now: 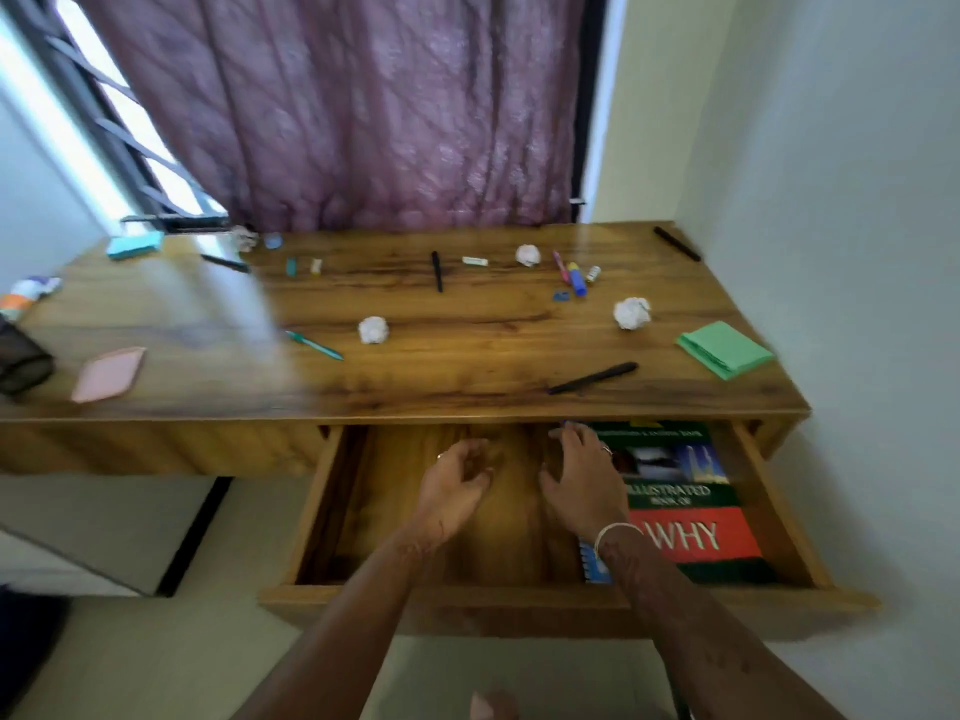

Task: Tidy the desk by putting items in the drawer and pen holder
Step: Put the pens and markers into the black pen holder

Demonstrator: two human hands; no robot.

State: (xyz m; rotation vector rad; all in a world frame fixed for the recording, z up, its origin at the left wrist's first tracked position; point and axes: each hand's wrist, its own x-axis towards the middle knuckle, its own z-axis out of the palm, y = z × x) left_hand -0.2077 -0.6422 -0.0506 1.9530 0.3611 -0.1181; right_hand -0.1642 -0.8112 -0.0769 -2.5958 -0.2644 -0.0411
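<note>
Head view showed the left hand (457, 485) and right hand (584, 485) loosely curled, empty, over the open drawer (322, 504). The black pen (592, 378) lay on the counter (467, 366): likely light, stiff and smooth, best pinched mid-barrel.

Book (696, 532) cover reads, perhaps, "ILLUSTRATED… WHY".

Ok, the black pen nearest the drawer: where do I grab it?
Pinch the black pen mid-barrel from above, across its width: it lies flat and slanted by the front edge of the desk. The right hand is probably nearest.
</note>
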